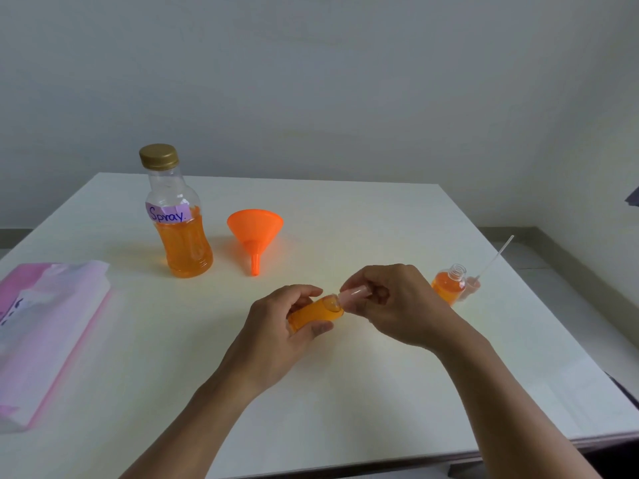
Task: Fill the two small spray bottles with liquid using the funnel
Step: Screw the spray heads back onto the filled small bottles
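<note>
My left hand [280, 326] grips a small spray bottle [316, 314] full of orange liquid, tilted above the table's middle. My right hand [390, 302] pinches that bottle's pink spray cap [354, 294] at its neck. A second small bottle [449, 284], filled orange and with its neck bare, stands to the right. Its spray head with a clear dip tube [491, 262] lies just behind it. The orange funnel [255, 233] lies on its side farther back. Left of the funnel stands a large bottle [178, 216], labelled "Spray", gold-capped and about half full of orange liquid.
A pink and white plastic bag [48, 326] lies flat at the table's left edge. The white table [345, 392] ends close on the right and near side. A grey wall rises behind it.
</note>
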Available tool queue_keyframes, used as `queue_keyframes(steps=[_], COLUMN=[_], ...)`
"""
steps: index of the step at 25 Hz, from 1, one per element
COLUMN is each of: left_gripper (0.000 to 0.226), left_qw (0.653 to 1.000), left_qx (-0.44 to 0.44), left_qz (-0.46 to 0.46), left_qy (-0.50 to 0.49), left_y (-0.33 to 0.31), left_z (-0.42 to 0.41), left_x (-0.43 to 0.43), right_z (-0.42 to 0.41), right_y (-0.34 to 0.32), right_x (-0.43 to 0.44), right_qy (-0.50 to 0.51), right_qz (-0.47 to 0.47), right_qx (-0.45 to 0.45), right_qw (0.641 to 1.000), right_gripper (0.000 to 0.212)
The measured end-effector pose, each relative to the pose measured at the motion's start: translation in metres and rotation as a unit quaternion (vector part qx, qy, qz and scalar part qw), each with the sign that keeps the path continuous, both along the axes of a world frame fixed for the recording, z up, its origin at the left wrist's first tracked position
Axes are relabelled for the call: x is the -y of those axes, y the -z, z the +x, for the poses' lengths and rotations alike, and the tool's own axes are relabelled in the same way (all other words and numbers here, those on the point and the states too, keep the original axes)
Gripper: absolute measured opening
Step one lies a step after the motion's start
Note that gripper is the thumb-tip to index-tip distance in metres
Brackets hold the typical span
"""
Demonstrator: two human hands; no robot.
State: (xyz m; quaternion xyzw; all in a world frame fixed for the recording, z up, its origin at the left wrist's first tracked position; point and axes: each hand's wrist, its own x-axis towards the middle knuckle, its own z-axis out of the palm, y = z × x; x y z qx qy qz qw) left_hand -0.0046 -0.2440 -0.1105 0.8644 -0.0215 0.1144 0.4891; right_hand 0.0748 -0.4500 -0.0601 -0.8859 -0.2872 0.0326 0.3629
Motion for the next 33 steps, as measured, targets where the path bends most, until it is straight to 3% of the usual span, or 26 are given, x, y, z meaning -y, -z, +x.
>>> queue_keyframes(steps=[5,9,12,14,16,19,24,27,29,31,33], left_gripper=[0.059,0.041,0.04,0.039,0.038,0.038,0.041,0.07,0.089,0.083,0.063], left_qw=[0.999,0.988,0.977,0.98,0.987,0.992,0.991,0.991,0.983,0.968,0.962], left_qx=[0.005,0.088,0.137,0.145,0.128,0.081,0.037,0.04,0.1,0.182,0.219], left_qz=[0.051,0.121,0.153,0.123,0.06,-0.012,-0.078,-0.029,0.023,0.068,0.102], left_qy=[0.009,-0.022,-0.056,-0.065,-0.075,-0.1,-0.105,-0.123,-0.149,-0.159,-0.128], left_y=[0.001,0.004,0.003,0.0,0.0,0.003,0.007,0.005,0.004,0.004,0.004], left_z=[0.0,-0.004,-0.005,-0.001,0.003,0.008,0.014,0.006,-0.004,-0.018,-0.03], left_x=[0.002,0.012,0.02,0.024,0.026,0.026,0.022,0.033,0.041,0.054,0.078], right_z=[-0.003,-0.007,-0.009,-0.012,-0.017,-0.023,-0.039,-0.055,-0.06,-0.057,-0.051], right_y=[0.003,0.001,-0.006,-0.012,-0.016,-0.015,-0.007,-0.004,-0.004,-0.003,0.0], right_x=[-0.008,-0.012,-0.013,-0.012,-0.006,0.013,0.05,0.069,0.082,0.095,0.11], right_qy=[0.003,0.024,0.032,0.042,0.064,0.12,0.163,0.168,0.176,0.185,0.207], right_qz=[-0.04,-0.054,-0.052,0.007,0.052,0.034,0.0,-0.072,-0.119,-0.152,-0.183], right_qx=[0.022,0.024,0.042,0.031,0.021,0.02,-0.008,-0.026,-0.047,-0.072,-0.098], right_qw=[0.999,0.998,0.997,0.999,0.996,0.992,0.987,0.983,0.976,0.968,0.956], right_gripper=[0.003,0.007,0.006,0.006,0.021,0.046,0.018,0.014,0.012,0.012,0.014])
